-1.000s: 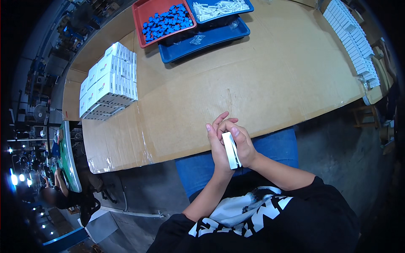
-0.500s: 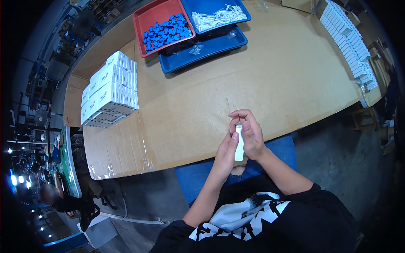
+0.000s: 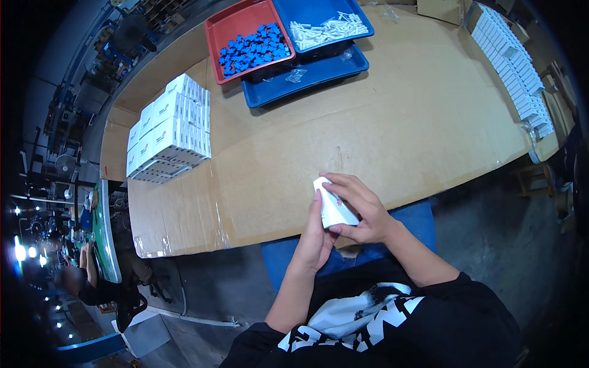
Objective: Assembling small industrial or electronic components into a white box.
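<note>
Between my two hands, just above the table's near edge, is a small white carton [image 3: 336, 210] with a little red print on its broad face. My left hand [image 3: 315, 236] grips its left side, thumb up along the edge. From the right, my right hand [image 3: 367, 211] wraps it, fingers over the far end and thumb at the near end. Whether the carton's flaps are folded in cannot be made out. At the left of the table stands a block of stacked white cartons [image 3: 169, 132].
A red tray [image 3: 216, 46] of blue plastic pieces and a blue tray [image 3: 294, 12] of white sticks sit at the back, above another blue tray [image 3: 264, 98]. Rows of small white boxes [image 3: 512, 67] line the far right. A person [image 3: 92, 288] sits at a green bench on the left.
The carton has turned from its narrow side to its broad printed face. My right hand has shifted its fingers over the far end. The view has moved slightly, so the table sits further right.
</note>
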`<state>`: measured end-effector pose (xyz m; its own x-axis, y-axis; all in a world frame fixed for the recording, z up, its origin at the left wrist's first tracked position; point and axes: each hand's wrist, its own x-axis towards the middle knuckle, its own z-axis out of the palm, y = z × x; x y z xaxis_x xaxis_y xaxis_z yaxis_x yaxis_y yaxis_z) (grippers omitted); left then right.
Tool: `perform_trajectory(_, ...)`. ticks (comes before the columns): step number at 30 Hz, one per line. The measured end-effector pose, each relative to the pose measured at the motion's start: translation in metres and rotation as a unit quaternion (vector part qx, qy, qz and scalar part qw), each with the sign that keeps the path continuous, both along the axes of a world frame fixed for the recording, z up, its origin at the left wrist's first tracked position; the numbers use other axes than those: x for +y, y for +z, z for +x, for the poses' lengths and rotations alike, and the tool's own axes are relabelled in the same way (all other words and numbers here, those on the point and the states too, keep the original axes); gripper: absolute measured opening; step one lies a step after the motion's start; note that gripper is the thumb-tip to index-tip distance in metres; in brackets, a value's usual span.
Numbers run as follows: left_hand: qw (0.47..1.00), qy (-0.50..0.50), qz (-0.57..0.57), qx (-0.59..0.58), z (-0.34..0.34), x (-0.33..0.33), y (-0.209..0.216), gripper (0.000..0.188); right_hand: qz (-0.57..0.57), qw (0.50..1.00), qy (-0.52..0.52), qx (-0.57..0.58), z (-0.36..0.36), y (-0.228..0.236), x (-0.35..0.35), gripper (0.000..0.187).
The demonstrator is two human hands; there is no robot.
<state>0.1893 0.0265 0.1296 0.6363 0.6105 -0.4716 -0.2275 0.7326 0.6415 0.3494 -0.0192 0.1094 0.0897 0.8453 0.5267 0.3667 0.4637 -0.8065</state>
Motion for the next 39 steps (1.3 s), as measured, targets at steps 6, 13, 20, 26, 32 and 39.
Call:
perform_trajectory(6, 0.999, 0.046, 0.012, -0.011, 0.014, -0.016, 0.004, 0.058, 0.083, 0.991, -0.024, -0.098, -0.004, -0.009, 0.005, 0.069)
perform_trajectory(13, 0.998, 0.054, 0.027, 0.011, 0.015, -0.019, -0.005, 0.059, 0.130, 0.986, -0.038, -0.095, -0.006, -0.013, 0.005, 0.070)
perform_trajectory(20, 0.997, 0.070, 0.014, 0.039, 0.017, -0.018, -0.008, 0.059, 0.124, 0.989, -0.026, -0.082, -0.008, -0.018, 0.005, 0.072)
perform_trajectory(26, 0.995, 0.079, 0.016, 0.051, 0.017, -0.019, -0.014, 0.059, 0.120, 0.990, -0.024, -0.072, -0.011, -0.022, 0.005, 0.072)
perform_trajectory(32, 0.995, 0.084, 0.022, 0.044, 0.015, -0.018, -0.017, 0.061, 0.113, 0.990, -0.024, -0.076, -0.013, -0.025, 0.004, 0.071)
perform_trajectory(39, 0.994, 0.089, 0.018, 0.053, 0.017, -0.017, -0.012, 0.062, 0.103, 0.991, -0.031, -0.082, -0.014, -0.027, 0.003, 0.068)
